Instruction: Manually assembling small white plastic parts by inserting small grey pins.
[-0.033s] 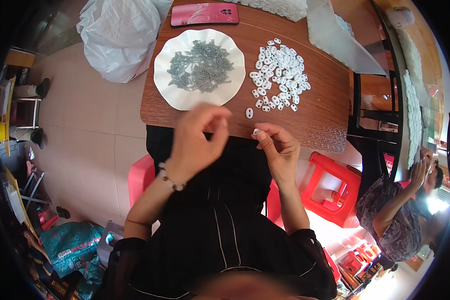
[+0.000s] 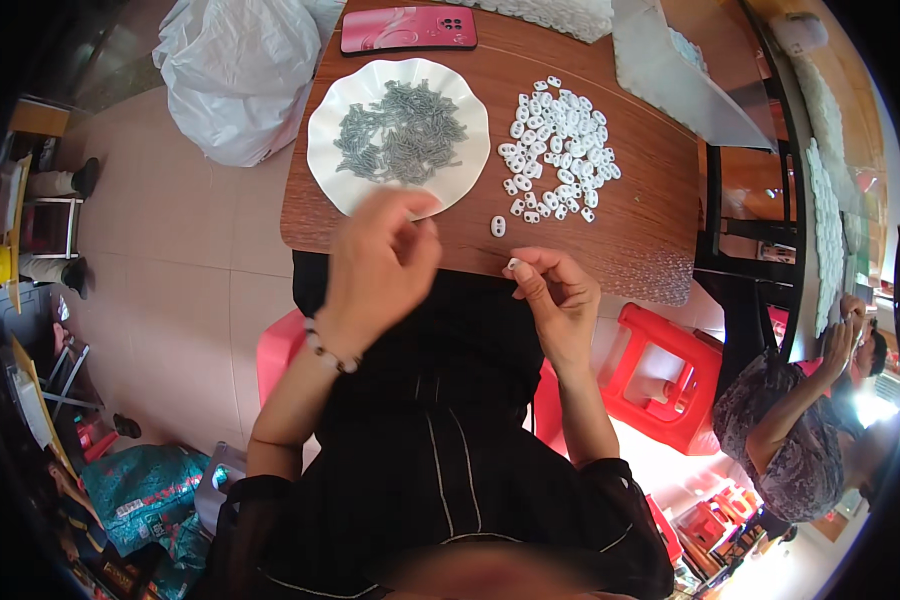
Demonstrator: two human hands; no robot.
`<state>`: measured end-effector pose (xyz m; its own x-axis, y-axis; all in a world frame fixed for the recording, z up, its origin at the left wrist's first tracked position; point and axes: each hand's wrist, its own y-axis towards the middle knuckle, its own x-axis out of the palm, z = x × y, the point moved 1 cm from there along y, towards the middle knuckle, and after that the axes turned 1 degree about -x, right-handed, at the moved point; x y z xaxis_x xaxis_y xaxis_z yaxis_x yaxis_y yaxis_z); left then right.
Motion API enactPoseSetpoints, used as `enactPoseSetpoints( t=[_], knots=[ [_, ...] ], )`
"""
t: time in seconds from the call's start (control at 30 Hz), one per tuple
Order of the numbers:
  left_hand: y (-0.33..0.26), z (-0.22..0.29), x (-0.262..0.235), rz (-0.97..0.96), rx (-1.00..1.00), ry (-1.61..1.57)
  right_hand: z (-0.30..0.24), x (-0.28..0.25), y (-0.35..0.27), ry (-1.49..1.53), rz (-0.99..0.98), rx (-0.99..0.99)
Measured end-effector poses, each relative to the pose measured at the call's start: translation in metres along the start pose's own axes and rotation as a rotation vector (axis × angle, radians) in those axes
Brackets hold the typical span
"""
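My right hand (image 2: 558,290), just off the table's front edge, pinches a small white plastic piece (image 2: 514,264) between thumb and fingertips. Motion slightly blurs my left hand (image 2: 380,260), which hovers at the near rim of a white scalloped plate (image 2: 325,165). Its fingers are loosely curled, thumb apart from the index finger, with nothing seen between them. Many small grey-green pins (image 2: 405,130) lie heaped on the plate. To its right spreads a pile of white oval two-hole pieces (image 2: 570,140). One single white piece (image 2: 498,226) lies apart, nearer to me.
A pink phone (image 2: 410,29) lies at the back of the brown wooden table (image 2: 630,240). Left of the table stands a full white plastic bag (image 2: 235,80). A red stool (image 2: 665,375) is at the right, and beyond it sits another person (image 2: 790,440).
My left hand has moved left and slightly away from me, toward the plate. My right hand keeps its place and its pinch on the white piece.
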<state>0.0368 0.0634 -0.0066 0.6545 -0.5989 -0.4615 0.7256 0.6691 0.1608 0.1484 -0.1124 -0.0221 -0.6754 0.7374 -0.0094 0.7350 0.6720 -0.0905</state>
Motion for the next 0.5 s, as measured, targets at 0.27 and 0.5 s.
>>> enactPoseSetpoints(
  t=[0.27,0.5],
  knots=[
    [0.046,-0.039,-0.042,-0.11,0.117,0.469,0.001,0.007,-0.005,0.069,-0.023,0.035],
    [0.048,-0.04,-0.029,-0.084,0.074,0.461,-0.001,0.01,-0.005,0.055,-0.052,0.046]
  ],
)
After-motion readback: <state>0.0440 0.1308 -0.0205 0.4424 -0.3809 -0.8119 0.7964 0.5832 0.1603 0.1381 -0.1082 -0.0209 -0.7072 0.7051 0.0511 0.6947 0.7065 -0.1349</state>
